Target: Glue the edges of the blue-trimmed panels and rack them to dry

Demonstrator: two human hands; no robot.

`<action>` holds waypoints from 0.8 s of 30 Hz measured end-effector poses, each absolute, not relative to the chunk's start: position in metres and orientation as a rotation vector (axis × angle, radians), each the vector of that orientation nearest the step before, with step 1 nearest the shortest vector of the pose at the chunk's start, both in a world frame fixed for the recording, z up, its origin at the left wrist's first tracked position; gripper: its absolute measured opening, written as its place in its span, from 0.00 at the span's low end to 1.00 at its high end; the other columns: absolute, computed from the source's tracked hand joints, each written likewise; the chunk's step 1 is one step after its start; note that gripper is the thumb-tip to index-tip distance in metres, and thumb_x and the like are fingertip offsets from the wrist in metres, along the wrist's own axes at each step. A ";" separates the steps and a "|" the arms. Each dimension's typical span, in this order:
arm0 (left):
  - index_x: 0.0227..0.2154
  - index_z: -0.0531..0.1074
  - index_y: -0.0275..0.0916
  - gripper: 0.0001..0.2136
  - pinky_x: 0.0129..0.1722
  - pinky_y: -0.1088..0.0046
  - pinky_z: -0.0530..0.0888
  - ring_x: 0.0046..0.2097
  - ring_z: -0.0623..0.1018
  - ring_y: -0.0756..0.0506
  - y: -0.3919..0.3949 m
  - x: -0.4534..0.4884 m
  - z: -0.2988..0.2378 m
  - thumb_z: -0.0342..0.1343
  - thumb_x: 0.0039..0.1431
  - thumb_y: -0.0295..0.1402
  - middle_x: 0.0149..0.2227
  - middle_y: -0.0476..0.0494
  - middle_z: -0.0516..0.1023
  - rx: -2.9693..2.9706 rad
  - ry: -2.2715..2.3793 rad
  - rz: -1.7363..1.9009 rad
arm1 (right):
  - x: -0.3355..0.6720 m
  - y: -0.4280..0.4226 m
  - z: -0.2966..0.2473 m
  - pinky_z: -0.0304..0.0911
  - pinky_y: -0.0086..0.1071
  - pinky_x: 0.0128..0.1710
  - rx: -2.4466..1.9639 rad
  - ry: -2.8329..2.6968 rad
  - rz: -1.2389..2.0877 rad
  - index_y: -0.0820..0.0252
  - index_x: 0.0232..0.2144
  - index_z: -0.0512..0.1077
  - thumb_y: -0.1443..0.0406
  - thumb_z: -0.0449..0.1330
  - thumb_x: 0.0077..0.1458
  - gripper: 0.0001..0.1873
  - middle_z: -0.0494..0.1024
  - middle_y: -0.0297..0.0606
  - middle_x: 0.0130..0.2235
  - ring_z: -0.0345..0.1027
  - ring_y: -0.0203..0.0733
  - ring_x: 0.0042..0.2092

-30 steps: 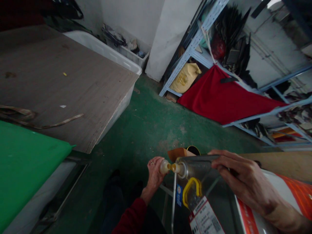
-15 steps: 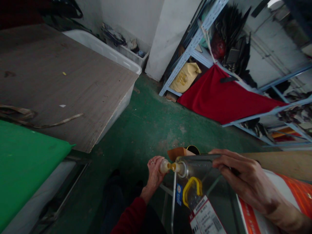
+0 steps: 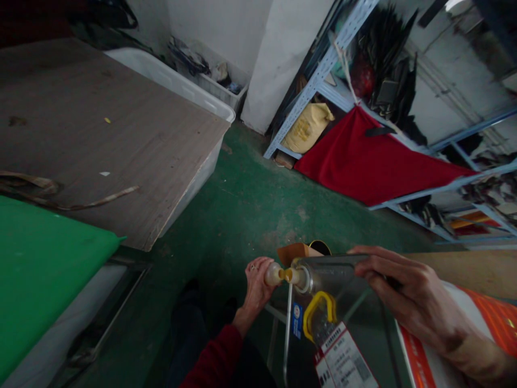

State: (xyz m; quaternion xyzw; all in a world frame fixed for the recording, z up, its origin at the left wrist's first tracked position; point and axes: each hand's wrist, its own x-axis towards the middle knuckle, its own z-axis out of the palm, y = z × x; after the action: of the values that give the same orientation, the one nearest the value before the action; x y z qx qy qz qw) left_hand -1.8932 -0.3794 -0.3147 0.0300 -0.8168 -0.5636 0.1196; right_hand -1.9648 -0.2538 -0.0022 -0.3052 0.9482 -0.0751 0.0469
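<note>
My left hand (image 3: pixel 257 281) is wrapped round a small translucent bottle (image 3: pixel 273 274), its mouth facing the spout (image 3: pixel 295 276) of a metal can (image 3: pixel 335 272). Amber-yellow liquid shows at the spout's lip, between the two openings. The can lies tilted, with a yellow handle (image 3: pixel 320 315), a blue sticker and a white paper label (image 3: pixel 343 355) on its top. My right hand (image 3: pixel 398 285) grips the can's upper edge, thumb on the near face and fingers over the rim. Its lower fingers are partly hidden.
A brown board (image 3: pixel 121 129) rests on a white tub at left, beside a green cover (image 3: pixel 48 269). Blue shelving (image 3: pixel 315 91) with a red cloth (image 3: pixel 375 161) stands at upper right. An orange-and-white carton (image 3: pixel 490 312) is under my right arm.
Almost nothing differs. The bottle, the can and my right hand have shifted very slightly to the right; both hands keep their hold.
</note>
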 end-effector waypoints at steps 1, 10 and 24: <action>0.48 0.67 0.39 0.25 0.52 0.58 0.62 0.51 0.71 0.38 -0.380 -1.893 -0.314 0.64 0.46 0.38 0.46 0.39 0.73 0.089 -2.390 -1.649 | -1.966 -0.253 -0.001 0.68 0.33 0.39 -0.965 2.872 -0.202 0.55 0.29 0.72 0.66 0.51 0.56 0.10 0.77 0.39 0.43 0.74 0.42 0.41; 0.49 0.66 0.40 0.26 0.52 0.58 0.62 0.51 0.71 0.37 -0.379 -1.893 -0.318 0.63 0.47 0.40 0.46 0.39 0.74 0.059 -2.358 -1.641 | -1.961 -0.253 -0.003 0.67 0.36 0.42 -0.855 2.914 -0.285 0.54 0.29 0.71 0.64 0.50 0.57 0.10 0.77 0.38 0.43 0.73 0.44 0.43; 0.48 0.67 0.41 0.26 0.52 0.57 0.62 0.52 0.71 0.37 -0.376 -1.893 -0.317 0.63 0.46 0.42 0.47 0.38 0.73 0.087 -2.397 -1.678 | -1.960 -0.255 -0.002 0.66 0.35 0.41 -0.856 2.902 -0.283 0.54 0.29 0.71 0.64 0.50 0.57 0.11 0.77 0.38 0.43 0.73 0.43 0.42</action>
State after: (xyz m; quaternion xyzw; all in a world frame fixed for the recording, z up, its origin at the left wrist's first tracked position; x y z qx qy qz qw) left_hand -1.8930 -0.3759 -0.3173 0.0294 -0.8142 -0.5699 0.1070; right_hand -1.9604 -0.2545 -0.0019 -0.2813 0.9537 -0.0930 0.0515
